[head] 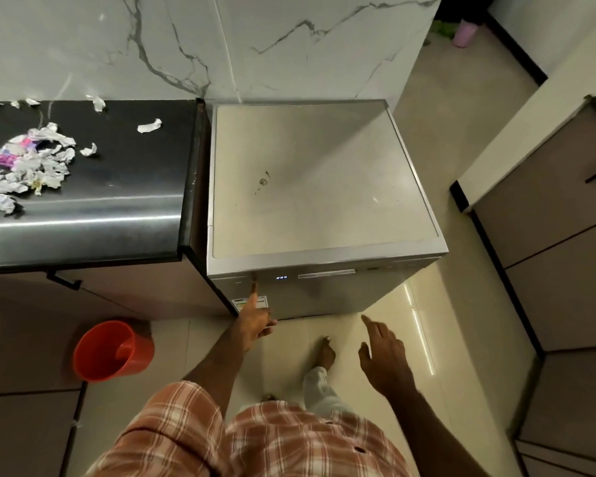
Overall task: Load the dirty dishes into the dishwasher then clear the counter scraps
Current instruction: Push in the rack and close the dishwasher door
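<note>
1. Left hand (255, 321): forefinger straight, tip at the closed dishwasher (324, 180) front directly ahead; other fingers curled, empty.
2. Right hand (382, 359): spread, empty, short of the dishwasher.
3. Judged: dishwasher being started. Next: gather scraps (28, 163) on counter (117, 208), left of both hands.

One silver box-shaped dishwasher (324, 187) stands here, with three small lit digits (281, 277) on its front panel. There is one glossy black bench (124, 201). On it lies one heap of crumpled white and pink paper scraps (28, 160), and at least six loose crumpled white paper scraps (150, 125) lie apart from the heap. One round red plastic bucket (112, 349) sits on the floor, and one pink plastic container (465, 34) stands far back. Two hands show, the left hand (255, 321) and the right hand (382, 356), plus one bare foot (324, 352) seen clearly.
</note>
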Demonstrator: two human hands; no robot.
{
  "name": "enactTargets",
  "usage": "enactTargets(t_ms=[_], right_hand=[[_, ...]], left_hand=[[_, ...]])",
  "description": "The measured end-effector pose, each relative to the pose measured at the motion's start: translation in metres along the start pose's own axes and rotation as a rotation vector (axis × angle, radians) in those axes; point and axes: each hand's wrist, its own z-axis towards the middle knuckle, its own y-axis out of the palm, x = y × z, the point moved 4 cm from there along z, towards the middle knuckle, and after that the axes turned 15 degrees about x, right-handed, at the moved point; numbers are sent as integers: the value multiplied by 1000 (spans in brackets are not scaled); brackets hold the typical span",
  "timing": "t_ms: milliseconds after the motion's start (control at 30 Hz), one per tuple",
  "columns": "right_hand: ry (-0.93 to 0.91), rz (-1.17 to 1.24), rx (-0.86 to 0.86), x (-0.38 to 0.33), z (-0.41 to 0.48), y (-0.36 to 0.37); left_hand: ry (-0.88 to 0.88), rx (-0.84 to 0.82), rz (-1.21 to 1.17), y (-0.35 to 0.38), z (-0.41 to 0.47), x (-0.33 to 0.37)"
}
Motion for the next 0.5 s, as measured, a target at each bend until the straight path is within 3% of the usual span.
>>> enactTargets(t_ms=[133,500], right_hand=[[109,52,59,-6,17,-13],[55,-14,-2,-16,23,-10]], left_hand=[[41,11,22,1,1,1],[80,3,82,-1,3,-1]])
